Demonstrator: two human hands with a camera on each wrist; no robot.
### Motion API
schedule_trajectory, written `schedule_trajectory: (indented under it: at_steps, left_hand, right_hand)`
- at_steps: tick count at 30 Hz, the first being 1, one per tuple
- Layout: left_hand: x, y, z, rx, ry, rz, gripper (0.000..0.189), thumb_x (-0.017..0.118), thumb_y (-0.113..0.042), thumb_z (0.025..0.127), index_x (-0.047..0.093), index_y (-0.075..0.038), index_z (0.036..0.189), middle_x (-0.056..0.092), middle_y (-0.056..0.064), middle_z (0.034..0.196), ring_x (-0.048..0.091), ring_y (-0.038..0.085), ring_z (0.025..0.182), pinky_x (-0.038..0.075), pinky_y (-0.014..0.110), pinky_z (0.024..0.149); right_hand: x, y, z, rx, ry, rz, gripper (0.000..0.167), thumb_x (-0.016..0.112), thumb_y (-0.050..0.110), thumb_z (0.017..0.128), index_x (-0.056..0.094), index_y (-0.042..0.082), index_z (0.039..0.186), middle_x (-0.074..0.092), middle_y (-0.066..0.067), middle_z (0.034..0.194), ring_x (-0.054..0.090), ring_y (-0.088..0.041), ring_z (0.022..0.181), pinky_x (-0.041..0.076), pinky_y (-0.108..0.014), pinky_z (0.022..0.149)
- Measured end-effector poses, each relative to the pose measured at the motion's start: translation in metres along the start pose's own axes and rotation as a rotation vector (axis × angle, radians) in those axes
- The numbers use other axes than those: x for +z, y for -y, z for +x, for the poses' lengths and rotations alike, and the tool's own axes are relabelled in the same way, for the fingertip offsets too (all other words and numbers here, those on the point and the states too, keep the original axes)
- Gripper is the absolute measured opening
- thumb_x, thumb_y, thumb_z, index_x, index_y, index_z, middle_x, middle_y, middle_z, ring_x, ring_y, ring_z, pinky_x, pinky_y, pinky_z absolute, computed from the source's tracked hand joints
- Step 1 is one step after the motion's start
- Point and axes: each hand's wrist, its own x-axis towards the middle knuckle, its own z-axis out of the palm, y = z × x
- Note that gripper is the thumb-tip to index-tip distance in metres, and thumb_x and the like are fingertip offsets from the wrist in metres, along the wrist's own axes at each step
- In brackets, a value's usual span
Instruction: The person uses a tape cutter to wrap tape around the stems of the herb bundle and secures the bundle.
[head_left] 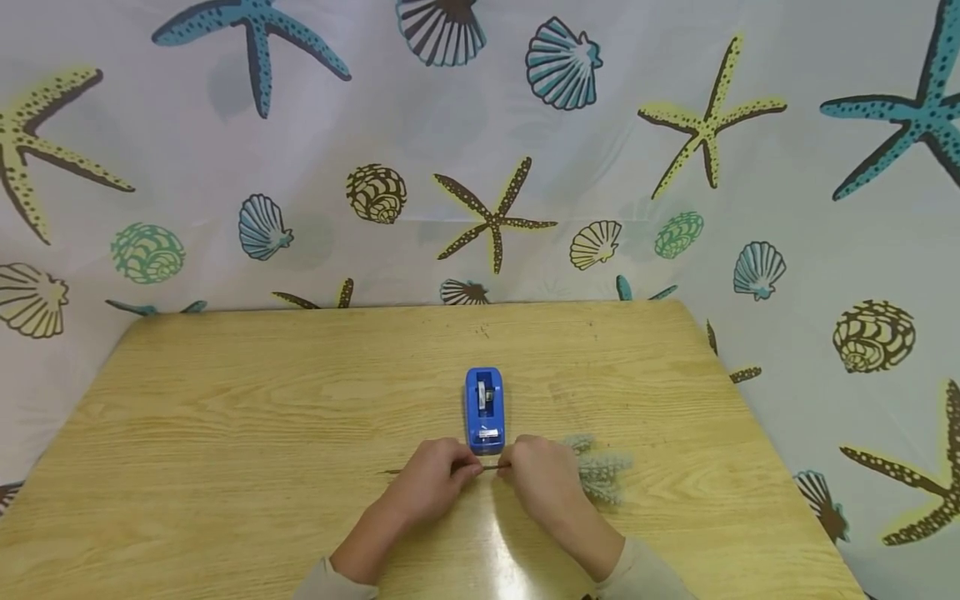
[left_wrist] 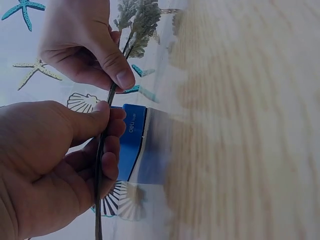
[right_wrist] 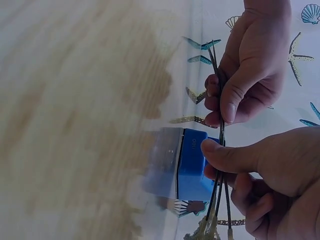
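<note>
Both hands hold a thin bundle of dark stems [left_wrist: 98, 195] in front of a blue tape dispenser [head_left: 485, 410]. My left hand [head_left: 438, 475] pinches the bare stems between thumb and curled fingers. My right hand [head_left: 542, 475] grips them close by, nearer to the pale green artificial flower sprigs [head_left: 602, 475] at the right end. Between the two hands a short length of stem shows. In the right wrist view the stems [right_wrist: 222, 135] splay apart below the right thumb, and their bare tips fan out past the left hand.
The dispenser carries a roll of tape [head_left: 485, 393] and stands just beyond the hands on the wood-grain table [head_left: 262, 400]. A curtain [head_left: 337, 125] printed with starfish and shells hangs behind the table and along its right side.
</note>
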Motion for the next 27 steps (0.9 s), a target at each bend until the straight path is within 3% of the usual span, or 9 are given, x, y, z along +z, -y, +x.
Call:
schedule_trajectory:
  at_steps: [9,20,27]
  left_hand:
    - [0.002,0.002,0.003,0.021,-0.061,0.029,0.007,0.073,-0.009,0.089,0.076,-0.006,0.084,0.065,-0.002,0.076,0.053,0.008,0.069,0.046,0.021,0.062]
    - [0.003,-0.002,0.003,0.046,-0.144,0.094,0.007,0.078,-0.008,0.083,0.075,-0.008,0.077,0.062,-0.004,0.072,0.051,0.006,0.065,0.045,0.020,0.060]
    - [0.004,-0.002,0.004,0.062,-0.153,0.115,0.009,0.079,-0.008,0.083,0.074,-0.010,0.076,0.060,-0.005,0.072,0.051,0.005,0.066,0.046,0.020,0.061]
  right_hand:
    - [0.001,0.001,0.003,0.024,-0.030,-0.009,0.009,0.086,0.027,0.075,0.079,0.022,0.075,0.059,0.008,0.062,0.050,-0.006,0.052,0.038,-0.020,0.047]
    - [0.000,0.007,0.002,0.081,-0.033,-0.018,0.014,0.087,0.026,0.075,0.075,0.019,0.075,0.058,0.007,0.066,0.055,-0.012,0.053,0.041,-0.025,0.045]
    - [-0.005,0.010,0.001,0.067,0.066,-0.069,0.019,0.081,0.034,0.082,0.079,0.018,0.092,0.060,-0.002,0.079,0.054,-0.015,0.054,0.042,-0.028,0.043]
